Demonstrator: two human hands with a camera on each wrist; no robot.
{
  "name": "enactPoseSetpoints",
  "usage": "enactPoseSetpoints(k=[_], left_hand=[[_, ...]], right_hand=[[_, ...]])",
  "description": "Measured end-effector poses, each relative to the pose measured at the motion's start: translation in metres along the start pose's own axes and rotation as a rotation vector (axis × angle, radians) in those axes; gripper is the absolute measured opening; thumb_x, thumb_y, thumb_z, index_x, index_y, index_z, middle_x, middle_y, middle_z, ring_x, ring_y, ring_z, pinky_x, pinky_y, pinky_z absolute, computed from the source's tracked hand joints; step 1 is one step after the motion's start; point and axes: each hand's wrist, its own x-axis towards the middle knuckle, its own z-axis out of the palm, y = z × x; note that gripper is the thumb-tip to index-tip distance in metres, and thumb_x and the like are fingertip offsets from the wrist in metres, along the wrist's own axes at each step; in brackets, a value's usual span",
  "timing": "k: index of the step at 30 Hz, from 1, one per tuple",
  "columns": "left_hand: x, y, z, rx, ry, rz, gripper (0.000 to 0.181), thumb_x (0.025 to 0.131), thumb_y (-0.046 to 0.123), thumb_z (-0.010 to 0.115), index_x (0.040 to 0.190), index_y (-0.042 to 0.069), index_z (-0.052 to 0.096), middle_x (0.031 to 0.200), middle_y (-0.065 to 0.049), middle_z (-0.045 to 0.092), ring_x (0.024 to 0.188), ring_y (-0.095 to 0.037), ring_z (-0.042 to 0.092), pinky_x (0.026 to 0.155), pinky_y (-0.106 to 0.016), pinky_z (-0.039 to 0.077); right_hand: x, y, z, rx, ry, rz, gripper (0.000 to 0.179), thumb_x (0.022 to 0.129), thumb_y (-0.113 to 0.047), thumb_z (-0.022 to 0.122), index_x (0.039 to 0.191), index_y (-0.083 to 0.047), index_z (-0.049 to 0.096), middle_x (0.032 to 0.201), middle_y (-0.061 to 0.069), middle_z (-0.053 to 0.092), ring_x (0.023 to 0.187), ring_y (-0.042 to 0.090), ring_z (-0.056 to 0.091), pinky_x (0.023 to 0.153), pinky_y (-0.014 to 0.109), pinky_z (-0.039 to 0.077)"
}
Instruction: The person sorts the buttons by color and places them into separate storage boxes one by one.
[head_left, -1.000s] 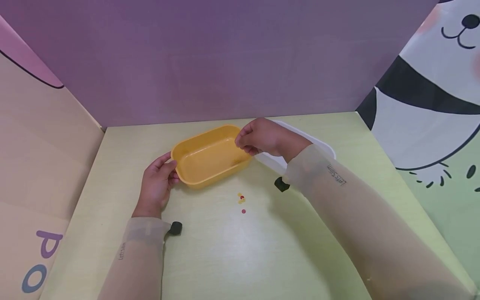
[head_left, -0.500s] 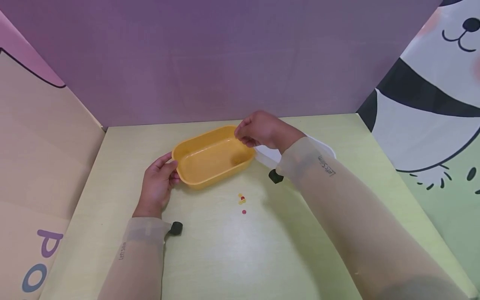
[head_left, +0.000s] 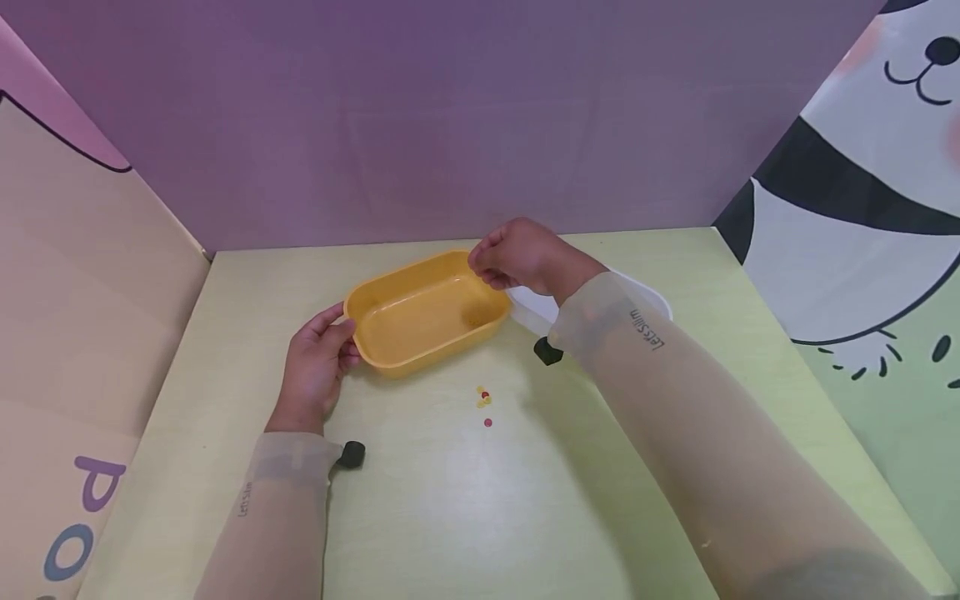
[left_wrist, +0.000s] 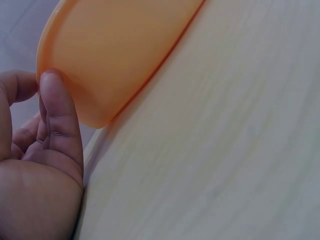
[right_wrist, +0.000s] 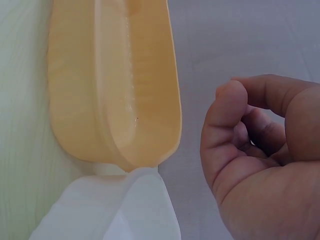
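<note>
My left hand (head_left: 313, 367) grips the left end of a yellow rectangular tub (head_left: 420, 357), thumb over the rim and fingers behind the outer wall. In the left wrist view, the thumb (left_wrist: 62, 117) presses against the tub wall (left_wrist: 110, 55). Above the tub's right end is my right hand (head_left: 517, 254), fingers curled, thumb and index fingertips together. Nothing shows between those fingertips in the right wrist view, where the hand (right_wrist: 260, 150) is apart from the tub. Several small red and yellow discs (head_left: 486, 400) lie on the table in front of the tub.
A white tub (head_left: 645, 293) stands against the yellow tub's right end, partly hidden under my right forearm. A purple wall (head_left: 465, 125) rises behind the table (head_left: 435, 508), and printed panels stand at both sides.
My right hand has risen slightly over the yellow tub's right end, its forearm shifting a little left. The left hand keeps its grip, and the discs stay where they were.
</note>
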Motion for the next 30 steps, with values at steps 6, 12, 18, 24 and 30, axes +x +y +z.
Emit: enactPoseSetpoints(k=[6,12,18,24,30], left_hand=[[0.001,0.002,0.001,0.011,-0.005,0.001,0.042,0.113,0.017,0.070,0.154,0.012,0.065,0.105,-0.008,0.072,0.077,-0.013,0.068,0.070,-0.019,0.063],[0.001,0.002,-0.001,0.003,0.007,-0.007,0.041,0.113,0.015,0.069,0.154,0.012,0.065,0.103,-0.006,0.071,0.076,-0.012,0.068,0.069,-0.019,0.062],[0.000,0.001,-0.001,-0.002,0.011,-0.002,0.042,0.113,0.018,0.071,0.154,0.013,0.065,0.104,-0.007,0.072,0.077,-0.013,0.068,0.069,-0.019,0.063],[0.000,0.001,0.000,-0.002,0.012,-0.006,0.042,0.113,0.017,0.070,0.154,0.013,0.065,0.105,-0.007,0.071,0.077,-0.013,0.068,0.069,-0.019,0.063],[-0.001,0.003,0.001,0.011,0.019,-0.008,0.041,0.113,0.018,0.070,0.154,0.014,0.065,0.105,-0.007,0.070,0.078,-0.013,0.068,0.070,-0.019,0.063]], right_hand=[[-0.002,0.003,0.001,0.019,0.003,-0.004,0.014,0.111,-0.008,0.069,0.118,0.001,0.076,0.114,0.009,0.075,0.092,0.020,0.068,0.082,0.027,0.065],[-0.008,0.004,0.007,0.029,-0.030,-0.027,0.013,0.110,-0.008,0.069,0.116,-0.001,0.078,0.116,0.012,0.075,0.095,0.024,0.068,0.086,0.030,0.065],[-0.013,0.006,0.012,0.017,-0.055,-0.042,0.012,0.110,-0.009,0.070,0.116,-0.001,0.078,0.113,0.012,0.074,0.094,0.025,0.068,0.088,0.032,0.065],[-0.018,0.012,0.011,-0.038,-0.066,-0.059,0.012,0.109,-0.007,0.069,0.114,-0.002,0.078,0.113,0.011,0.073,0.091,0.023,0.069,0.086,0.031,0.066],[-0.025,0.020,0.010,-0.106,-0.082,-0.073,0.011,0.106,-0.008,0.070,0.111,-0.005,0.079,0.106,0.008,0.075,0.090,0.022,0.070,0.090,0.034,0.068]])
